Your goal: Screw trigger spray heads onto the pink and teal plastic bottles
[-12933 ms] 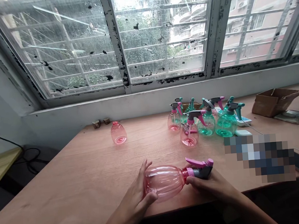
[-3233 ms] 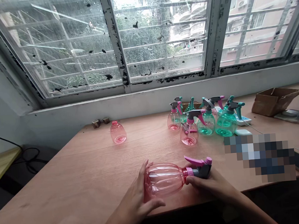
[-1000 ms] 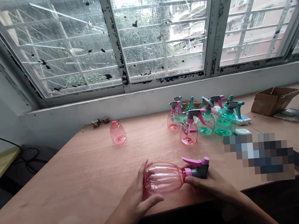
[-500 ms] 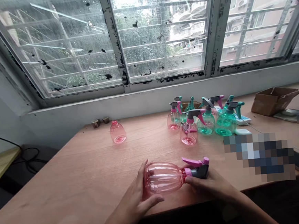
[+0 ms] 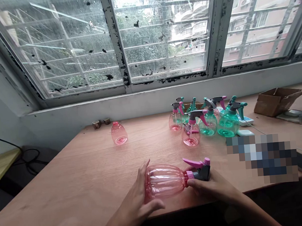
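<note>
A clear pink spray bottle (image 5: 164, 180) lies on its side near the front edge of the wooden table (image 5: 87, 173). My left hand (image 5: 137, 204) cups the bottle's base, with the fingers curled round it. My right hand (image 5: 211, 186) grips the grey and pink trigger head (image 5: 200, 168) at the bottle's neck. The trigger lever points up and away from me.
A headless pink bottle (image 5: 119, 133) stands alone at the back left. Several pink and green spray bottles (image 5: 206, 120) cluster at the back right. A cardboard box (image 5: 277, 101) sits far right. Two small cube-like objects (image 5: 101, 122) rest by the wall.
The bottle and both hands have stayed almost in place; the trigger head has shifted slightly between frames while my left hand kept its hold on the base.
</note>
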The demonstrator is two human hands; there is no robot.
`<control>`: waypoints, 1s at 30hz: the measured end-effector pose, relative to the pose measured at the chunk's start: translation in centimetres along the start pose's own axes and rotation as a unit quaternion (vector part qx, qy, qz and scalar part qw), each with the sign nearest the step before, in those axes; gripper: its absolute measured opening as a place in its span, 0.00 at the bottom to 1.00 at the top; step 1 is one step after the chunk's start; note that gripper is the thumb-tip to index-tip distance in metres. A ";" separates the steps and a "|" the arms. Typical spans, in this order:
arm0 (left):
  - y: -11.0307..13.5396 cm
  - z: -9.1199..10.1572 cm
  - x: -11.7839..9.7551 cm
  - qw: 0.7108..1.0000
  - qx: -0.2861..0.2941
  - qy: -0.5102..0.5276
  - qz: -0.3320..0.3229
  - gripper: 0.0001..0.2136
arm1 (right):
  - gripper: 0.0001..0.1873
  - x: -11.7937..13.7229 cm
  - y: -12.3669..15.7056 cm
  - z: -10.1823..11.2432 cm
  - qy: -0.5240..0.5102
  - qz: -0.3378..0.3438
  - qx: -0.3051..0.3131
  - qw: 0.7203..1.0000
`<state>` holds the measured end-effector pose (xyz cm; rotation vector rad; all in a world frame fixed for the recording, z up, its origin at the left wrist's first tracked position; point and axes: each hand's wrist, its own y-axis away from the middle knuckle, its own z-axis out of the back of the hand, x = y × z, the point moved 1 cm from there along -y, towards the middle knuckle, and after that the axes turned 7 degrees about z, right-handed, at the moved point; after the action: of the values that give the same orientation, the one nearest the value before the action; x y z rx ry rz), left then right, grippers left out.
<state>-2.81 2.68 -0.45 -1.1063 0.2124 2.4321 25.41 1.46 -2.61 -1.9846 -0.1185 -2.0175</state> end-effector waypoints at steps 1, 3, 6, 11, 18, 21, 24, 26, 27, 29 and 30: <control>0.1 0.1 -0.1 1.000 0.001 0.010 0.003 0.43 | 0.32 0.0 0.0 0.0 0.001 0.000 0.001 1.000; 0.2 0.2 -0.3 1.000 0.000 0.024 0.008 0.37 | 0.33 -0.1 0.0 0.0 -0.001 0.001 0.002 1.000; 0.2 0.2 -0.4 1.000 0.002 0.024 0.014 0.39 | 0.35 -0.2 -0.1 0.1 -0.005 0.001 0.002 1.000; 0.0 -0.1 -0.4 1.000 -0.014 -0.012 0.004 0.48 | 0.29 -0.1 -0.2 0.0 -0.020 -0.004 0.001 1.000; -0.2 -0.2 0.1 1.000 -0.003 -0.025 -0.001 0.54 | 0.23 0.7 -0.1 -0.1 -0.006 -0.008 0.009 1.000; 0.0 -0.1 0.2 1.000 0.007 -0.015 0.004 0.51 | 0.23 0.5 -0.1 0.0 -0.003 -0.005 0.012 1.000; 0.3 0.1 0.1 1.000 0.013 0.006 0.011 0.41 | 0.23 0.2 -0.2 0.1 -0.002 -0.005 0.009 1.000; 0.4 0.2 0.0 1.000 0.015 0.003 0.018 0.39 | 0.24 0.2 -0.2 0.0 0.000 -0.006 0.006 1.000; 0.4 0.2 -0.1 1.000 0.014 -0.003 0.021 0.39 | 0.25 0.3 -0.2 0.0 0.001 -0.006 0.006 1.000; 0.3 0.1 -0.2 1.000 0.012 -0.014 0.024 0.43 | 0.29 0.5 -0.1 -0.1 0.001 -0.007 0.001 1.000; 0.3 0.1 -0.2 0.999 0.011 -0.018 0.024 0.45 | 0.30 0.6 -0.1 -0.1 0.001 -0.008 -0.002 1.000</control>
<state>-2.88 2.41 -0.25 -1.0592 0.2552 2.4838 25.29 1.43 -2.05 -1.9902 -0.1304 -2.0304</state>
